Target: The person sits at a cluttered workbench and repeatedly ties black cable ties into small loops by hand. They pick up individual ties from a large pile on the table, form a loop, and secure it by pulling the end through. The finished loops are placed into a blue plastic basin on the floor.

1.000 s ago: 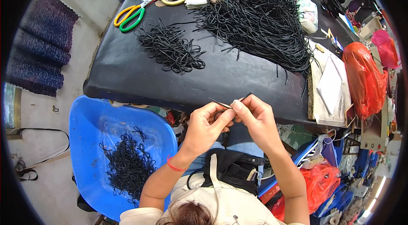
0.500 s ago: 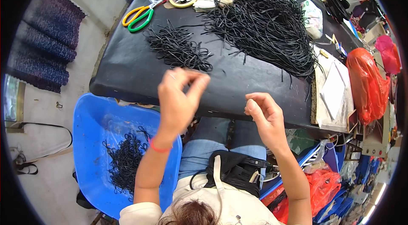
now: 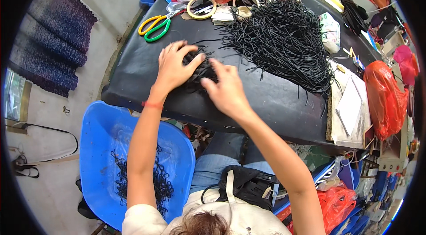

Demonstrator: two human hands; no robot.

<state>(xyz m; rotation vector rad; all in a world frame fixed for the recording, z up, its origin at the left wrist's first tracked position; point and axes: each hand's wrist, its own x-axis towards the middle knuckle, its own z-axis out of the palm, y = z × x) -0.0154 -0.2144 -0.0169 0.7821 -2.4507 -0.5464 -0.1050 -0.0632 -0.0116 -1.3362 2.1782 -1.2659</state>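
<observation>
Because it could spread: your left hand (image 3: 174, 68) and right hand (image 3: 228, 89) likely corral the small cord pile (image 3: 203, 76).
Grip: can't tell.
Large heap (image 3: 286, 48): beyond right hand.

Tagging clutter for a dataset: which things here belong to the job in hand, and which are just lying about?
In the job:
- left hand and right hand, at the smaller black cord pile
- probably larger cord pile, blue tub with looped cords

Apparently lying about:
- scissors
- cream ring
- red bag at right
- white flat piece
</observation>
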